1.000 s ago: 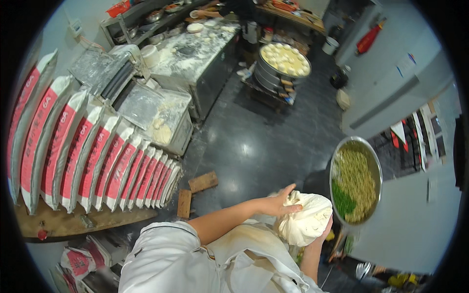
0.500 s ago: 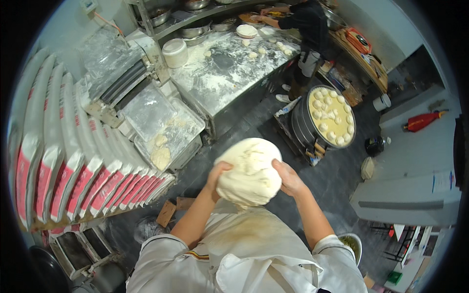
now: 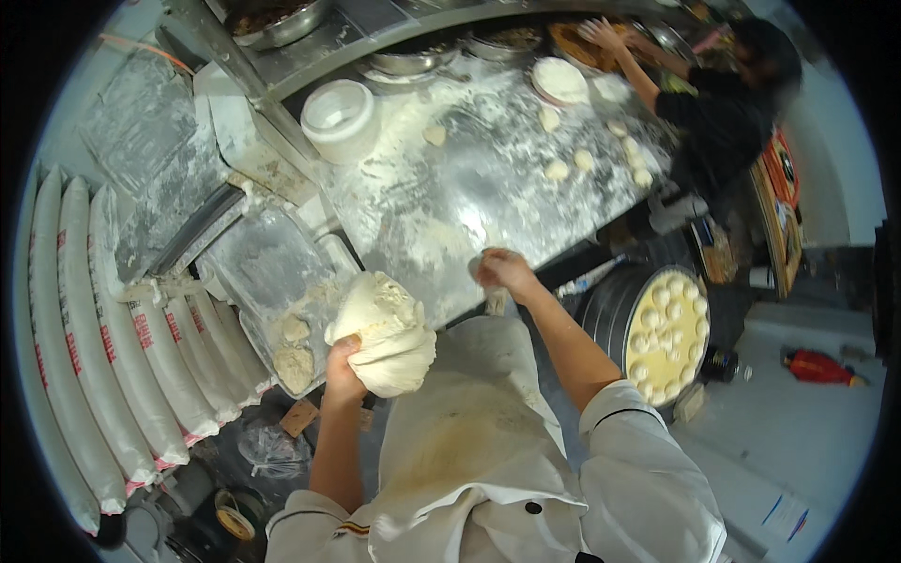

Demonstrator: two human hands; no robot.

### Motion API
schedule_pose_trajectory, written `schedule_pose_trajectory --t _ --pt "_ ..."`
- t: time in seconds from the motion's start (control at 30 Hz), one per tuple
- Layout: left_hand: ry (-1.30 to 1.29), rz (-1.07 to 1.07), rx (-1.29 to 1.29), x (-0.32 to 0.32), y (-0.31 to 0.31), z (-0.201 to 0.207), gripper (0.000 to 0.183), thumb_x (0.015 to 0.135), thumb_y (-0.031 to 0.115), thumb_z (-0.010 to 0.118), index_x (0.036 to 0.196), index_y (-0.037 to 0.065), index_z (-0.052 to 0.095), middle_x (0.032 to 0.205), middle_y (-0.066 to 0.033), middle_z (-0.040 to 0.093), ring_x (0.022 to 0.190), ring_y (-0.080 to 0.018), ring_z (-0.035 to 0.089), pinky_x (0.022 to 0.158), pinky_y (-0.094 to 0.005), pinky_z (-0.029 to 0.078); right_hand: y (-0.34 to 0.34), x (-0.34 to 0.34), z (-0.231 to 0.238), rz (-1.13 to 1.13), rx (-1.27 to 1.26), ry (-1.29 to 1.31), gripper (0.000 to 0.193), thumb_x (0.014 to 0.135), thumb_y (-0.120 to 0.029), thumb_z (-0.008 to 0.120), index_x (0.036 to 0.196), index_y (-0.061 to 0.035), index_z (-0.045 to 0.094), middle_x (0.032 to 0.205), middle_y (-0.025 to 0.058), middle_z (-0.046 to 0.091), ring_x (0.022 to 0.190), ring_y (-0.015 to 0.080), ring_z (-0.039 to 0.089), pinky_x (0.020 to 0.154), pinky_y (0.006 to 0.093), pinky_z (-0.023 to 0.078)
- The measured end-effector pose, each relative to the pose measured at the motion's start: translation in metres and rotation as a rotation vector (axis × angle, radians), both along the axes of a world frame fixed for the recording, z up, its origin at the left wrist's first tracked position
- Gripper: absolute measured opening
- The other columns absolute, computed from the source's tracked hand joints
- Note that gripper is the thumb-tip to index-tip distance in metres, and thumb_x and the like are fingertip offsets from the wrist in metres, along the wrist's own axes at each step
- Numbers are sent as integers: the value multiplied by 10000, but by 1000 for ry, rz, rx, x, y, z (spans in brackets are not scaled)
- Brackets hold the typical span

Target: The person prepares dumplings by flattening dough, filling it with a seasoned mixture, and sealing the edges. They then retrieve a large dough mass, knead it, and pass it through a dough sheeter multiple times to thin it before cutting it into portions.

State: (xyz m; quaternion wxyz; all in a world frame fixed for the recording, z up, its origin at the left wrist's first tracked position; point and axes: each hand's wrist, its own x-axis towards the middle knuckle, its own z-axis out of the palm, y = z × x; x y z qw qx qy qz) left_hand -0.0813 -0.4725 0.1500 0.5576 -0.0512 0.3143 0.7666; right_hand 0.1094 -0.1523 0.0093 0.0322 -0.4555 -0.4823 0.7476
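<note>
My left hand (image 3: 344,372) grips a large, soft lump of pale dough (image 3: 385,338) from its lower left side, thumb on top. The dough is held up between the machine's tray and the floured metal worktable (image 3: 413,249). My right hand (image 3: 507,272) is off the dough, at the worktable's front edge. Its fingers point down to the tabletop and are partly blurred, so their grip is unclear. A small grey patch shows beside the fingertips; I cannot make out what it is.
A floury machine tray (image 3: 267,249) with dough scraps (image 3: 294,370) stands left, beside stacked white sacks (image 3: 122,347). A white bucket (image 3: 340,122) and small dough pieces (image 3: 557,170) lie on the worktable. A co-worker (image 3: 718,127) reaches over its far right. A round steamer of buns (image 3: 668,333) stands right.
My right hand has let go of the dough and moved to the worktable's edge. The dough has shifted left in my left hand alone. The worktable appears closer, and the co-worker leans further over it.
</note>
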Motion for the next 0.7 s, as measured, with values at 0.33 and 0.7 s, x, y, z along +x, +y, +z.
schedule_pose_trajectory --t 0.33,0.7 --pt "642 -108 -483 -73 185 -32 618 993 230 683 1482 -61 442 1353 -173 632 1218 -237 625 1045 -356 491 194 -197 44 372 1024 110 346 896 -65 664 1239 -93 704 1080 126 732 937 271 709 822 370 583" --pt "1271 103 -920 -93 265 -2 470 1040 303 574 1422 30 546 1409 -216 601 1298 -417 576 1101 -465 463 148 -247 99 646 800 347 247 939 -177 645 1168 -94 693 1122 166 689 1066 362 658 971 472 532"
